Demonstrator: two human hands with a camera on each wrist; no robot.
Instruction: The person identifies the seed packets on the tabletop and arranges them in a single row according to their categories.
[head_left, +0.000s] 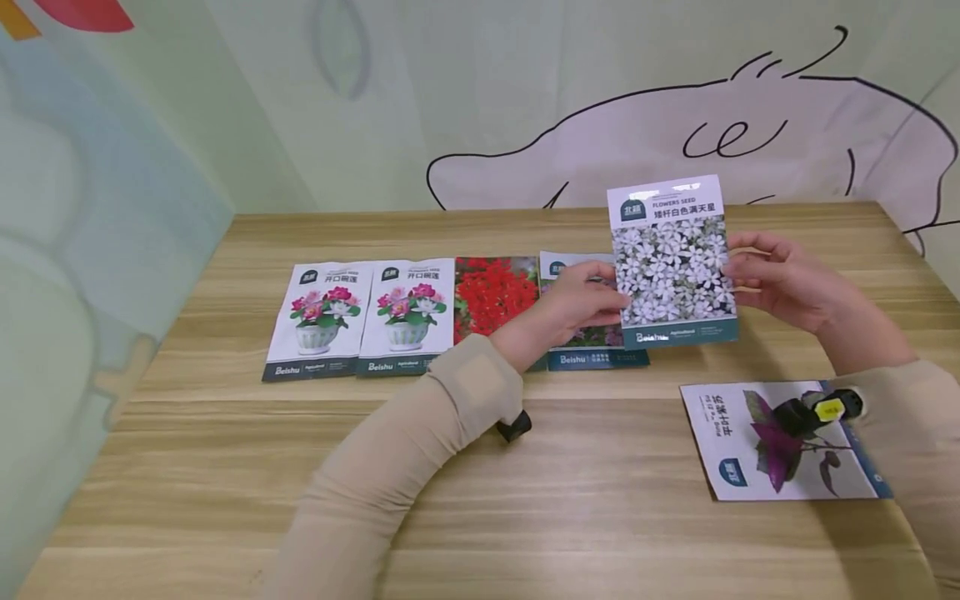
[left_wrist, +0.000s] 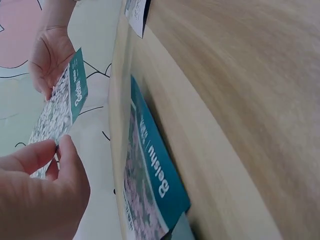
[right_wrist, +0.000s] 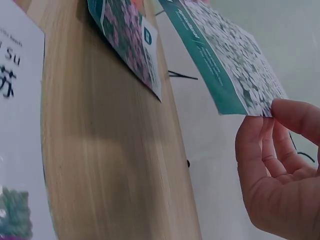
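Note:
A seed packet with white flowers (head_left: pixel 675 267) is held upright above the table, its printed front toward the head camera. My left hand (head_left: pixel 573 304) pinches its left edge between thumb and fingers, which the left wrist view shows close up. At the opposite edge my right hand (head_left: pixel 787 279) pinches it too; thumb and fingertips meet on the packet in the right wrist view. Behind the left hand lies a pink-flower seed packet (head_left: pixel 592 358), partly covered. Below the right forearm a packet with a purple-leaved plant (head_left: pixel 780 454) lies sideways, partly hidden by the sleeve.
Left of the pink-flower packet, a red-flower packet (head_left: pixel 495 287) and two bowl-lotus packets (head_left: pixel 318 321) lie in a row on the wooden table (head_left: pixel 585 517). A wall with a line drawing (head_left: pixel 645 133) stands behind the table's back edge.

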